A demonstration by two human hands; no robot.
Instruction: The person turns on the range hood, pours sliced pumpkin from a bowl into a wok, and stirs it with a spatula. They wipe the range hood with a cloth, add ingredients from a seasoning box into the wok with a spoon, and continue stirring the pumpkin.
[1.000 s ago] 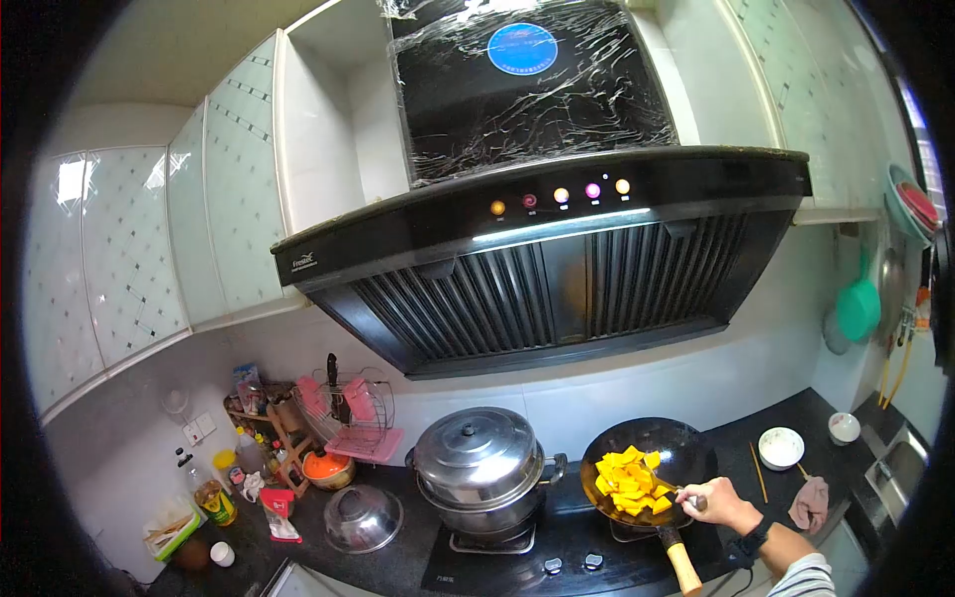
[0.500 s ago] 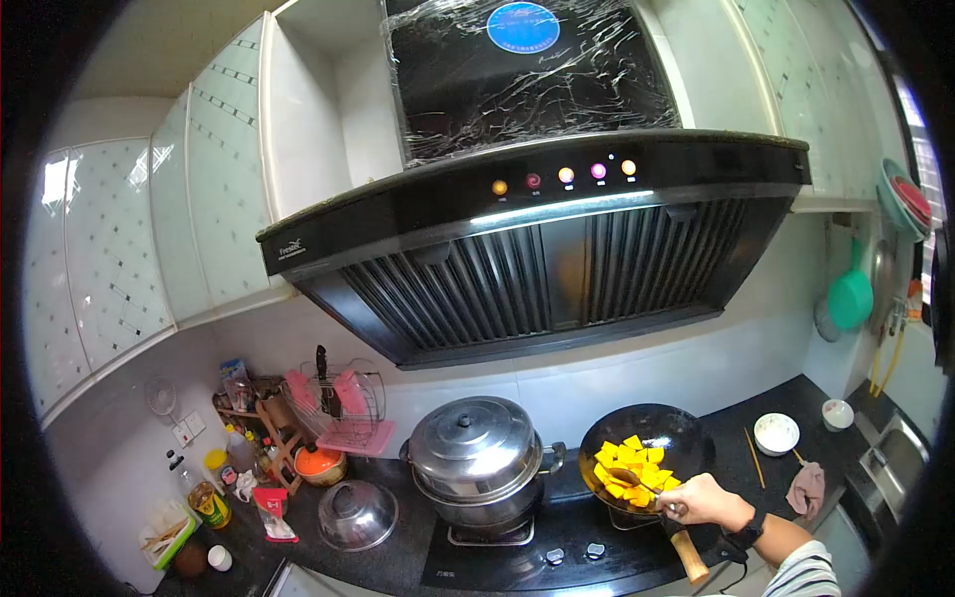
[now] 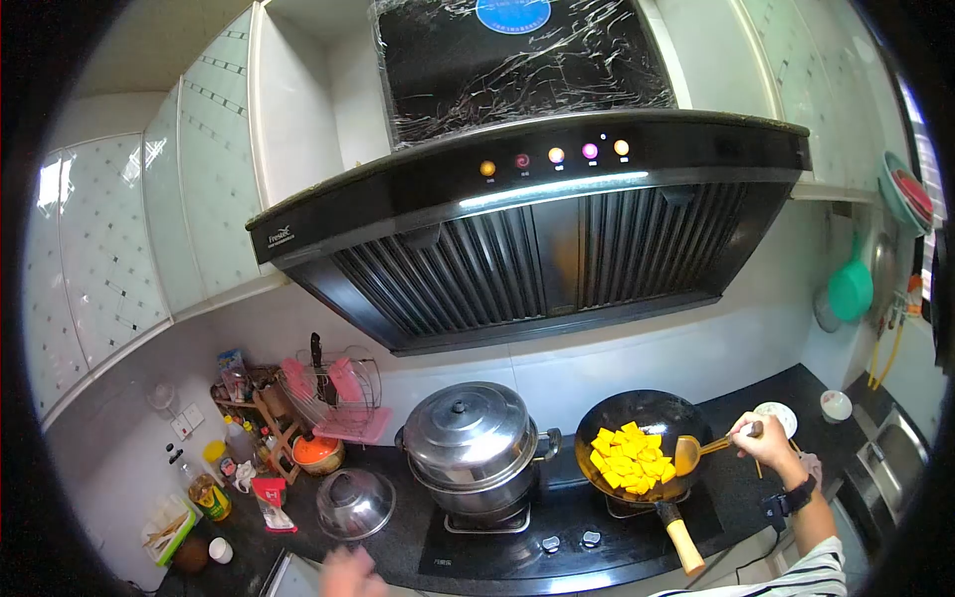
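Note:
My right hand (image 3: pixel 761 438) is closed around the handle of a golden-brown spatula (image 3: pixel 687 455). The spatula's head hangs over the right side of a black wok (image 3: pixel 652 404), beside a heap of yellow chunks (image 3: pixel 629 459) that look like cut pumpkin. The wok's wooden handle (image 3: pixel 684 546) points toward me with no hand on it. At the bottom edge, below a steel domed lid (image 3: pixel 355 503), my left hand (image 3: pixel 350 573) shows as a blur; its fingers cannot be made out.
Left of the wok, a lidded steel steamer pot (image 3: pixel 471 450) stands on the other burner. The range hood (image 3: pixel 537 239) overhangs both. A white bowl (image 3: pixel 776 419) sits behind my right hand. Bottles (image 3: pixel 207 495), a red packet (image 3: pixel 273 503) and an orange-lidded pot (image 3: pixel 317 454) line the left counter.
My right hand has lifted the spatula out of the yellow chunks and moved right and up with it. My left hand has come into view at the bottom. The view has shifted slightly.

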